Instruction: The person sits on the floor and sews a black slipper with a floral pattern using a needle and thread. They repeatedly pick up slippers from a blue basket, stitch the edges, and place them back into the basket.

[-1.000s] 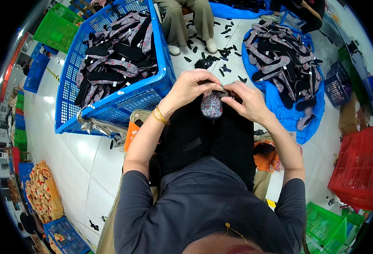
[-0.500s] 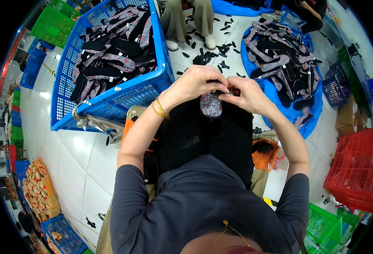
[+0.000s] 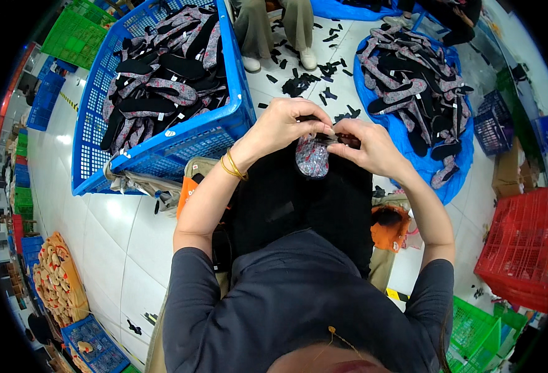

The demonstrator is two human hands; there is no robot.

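Observation:
A slipper [image 3: 312, 156] with a shiny grey and red floral pattern and a dark edge is held over my lap, its rounded end toward me. Its far part is hidden by my fingers. My left hand [image 3: 287, 126], with gold bangles at the wrist, is closed in a pinch on the slipper's far edge. Close beside it, my right hand [image 3: 372, 147] is closed, thumb and fingers around a small dark tool [image 3: 347, 139] that reaches to the slipper's edge. The tool's kind is not clear.
At left stands a blue crate [image 3: 162, 138] heaped with floral and black slippers. More slippers lie on a blue sheet [image 3: 462, 163] at right. Black scraps [image 3: 299, 84] litter the floor ahead, near a seated person's legs [image 3: 299, 31]. Red crates [image 3: 522, 248] stand far right.
My right thumb has lifted away from the fingers, and the dark tool shows more between them. The slipper has shifted very slightly toward me and right.

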